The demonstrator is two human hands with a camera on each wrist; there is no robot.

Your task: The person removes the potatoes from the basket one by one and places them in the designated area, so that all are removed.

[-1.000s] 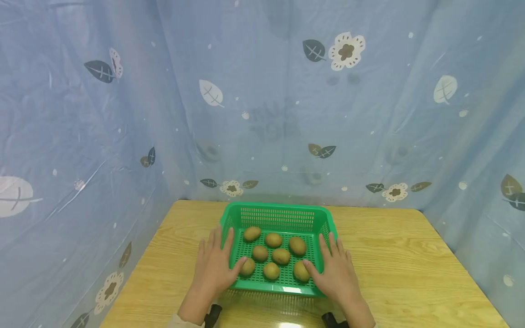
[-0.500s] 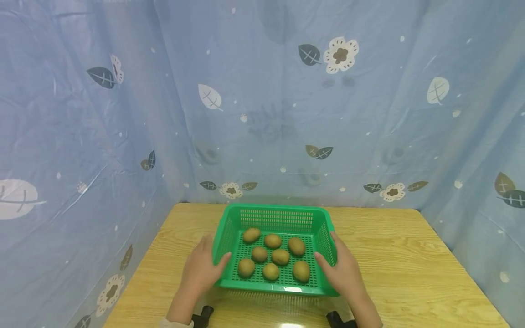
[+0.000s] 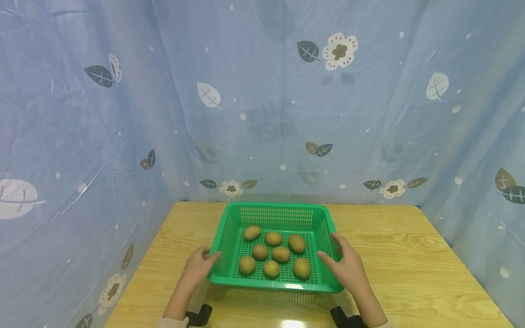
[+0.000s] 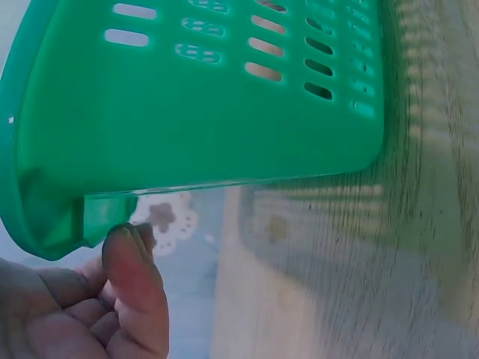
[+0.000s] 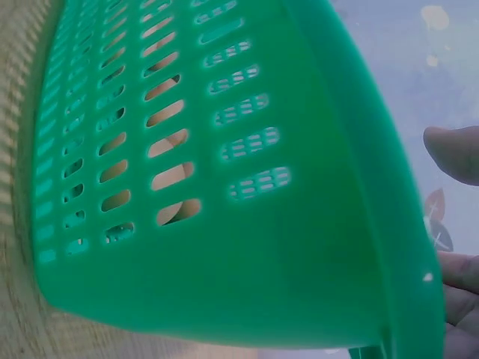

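Note:
A green plastic basket (image 3: 272, 286) with slotted walls stands on the table. Several oval brown pieces, which look like potatoes or kiwifruit (image 3: 280, 254), lie spread over its floor. My left hand (image 3: 196, 268) is at the basket's left rim, thumb over the edge and fingers curled beneath it; the left wrist view shows fingertips (image 4: 127, 250) at the underside of the rim. My right hand (image 3: 350, 269) is at the right rim, thumb above the inside and fingers outside. In the right wrist view its thumb (image 5: 455, 155) is apart from the rim, while the other fingers are partly hidden behind it.
The wood-grain table (image 3: 393, 255) extends to both sides of the basket. Blue patterned curtains (image 3: 283, 105) enclose it at the back, left and right. Black wrist mounts (image 3: 201, 315) show below the hands.
Both hands have moved outward from over the basket's sides to its rims. The left fingers have gone from straight to curled. The basket and its contents show no clear movement.

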